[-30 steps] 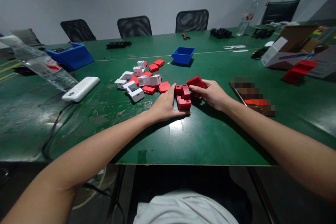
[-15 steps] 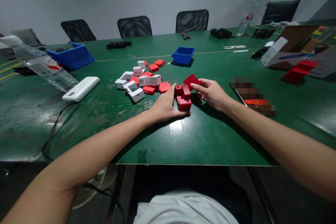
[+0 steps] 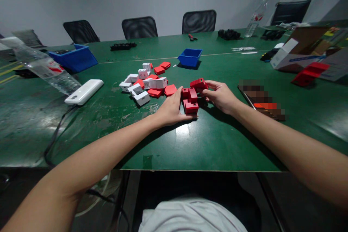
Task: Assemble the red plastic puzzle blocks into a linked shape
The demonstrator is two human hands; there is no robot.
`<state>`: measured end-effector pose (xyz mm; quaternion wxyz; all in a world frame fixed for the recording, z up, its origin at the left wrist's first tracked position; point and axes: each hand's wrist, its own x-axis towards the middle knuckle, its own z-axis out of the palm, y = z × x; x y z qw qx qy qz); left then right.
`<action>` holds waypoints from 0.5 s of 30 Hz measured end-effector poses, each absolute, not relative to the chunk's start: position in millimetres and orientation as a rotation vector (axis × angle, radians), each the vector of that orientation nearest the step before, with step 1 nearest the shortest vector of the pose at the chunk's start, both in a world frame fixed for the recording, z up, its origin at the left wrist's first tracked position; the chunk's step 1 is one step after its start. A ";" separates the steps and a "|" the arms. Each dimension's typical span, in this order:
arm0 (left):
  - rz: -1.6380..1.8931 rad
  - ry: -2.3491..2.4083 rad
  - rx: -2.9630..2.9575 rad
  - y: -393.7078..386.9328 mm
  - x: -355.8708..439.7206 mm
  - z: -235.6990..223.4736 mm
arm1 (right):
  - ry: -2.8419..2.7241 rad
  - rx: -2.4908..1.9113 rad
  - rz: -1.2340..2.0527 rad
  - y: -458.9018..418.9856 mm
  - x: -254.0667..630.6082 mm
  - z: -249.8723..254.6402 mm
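My left hand point(image 3: 172, 108) is curled around a small group of red plastic blocks point(image 3: 190, 106) on the table, thumb at the far side and fingers at the near side. The blocks look notched, with small dark holes. Beyond their upper right corner, my right hand point(image 3: 219, 97) pinches one more red plastic block point(image 3: 199, 83) between thumb and fingers. That block is tilted, with a narrow side facing me, just above or against the group; I cannot tell whether they touch. Left of my left hand lies a loose pile of white plastic blocks point(image 3: 141, 98) and red pieces point(image 3: 170, 90).
A small blue bin point(image 3: 189, 58) stands behind my hands; a larger blue bin point(image 3: 74, 59) is far left. A white power bank point(image 3: 84, 92) and a bottle point(image 3: 46, 67) lie left. To the right are a phone point(image 3: 261, 105), a red piece point(image 3: 310, 73) and an open carton point(image 3: 301, 52).
My right hand has turned the red block it holds, so its narrow side shows instead of its broad flat face. My left hand and the grouped blocks have stayed in place.
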<state>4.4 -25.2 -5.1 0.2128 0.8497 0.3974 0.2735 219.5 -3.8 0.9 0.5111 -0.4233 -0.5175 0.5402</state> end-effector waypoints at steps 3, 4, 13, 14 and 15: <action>0.748 1.106 2.365 -25.0 4.1 -5.4 | -1.283 -1.023 1.295 -3.9 220.1 0.7; 0.743 1.109 2.365 -25.2 4.0 -5.4 | -1.288 -1.023 1.297 -4.1 220.3 0.6; 0.709 1.144 2.366 -25.6 4.4 -5.0 | -1.255 -1.007 1.309 -3.2 220.5 0.7; 0.713 1.141 2.370 -25.4 4.4 -5.0 | -1.239 -1.008 1.316 -3.5 220.1 1.6; 0.717 1.138 2.372 -25.3 4.3 -5.0 | -1.226 -1.011 1.323 -3.9 219.6 2.5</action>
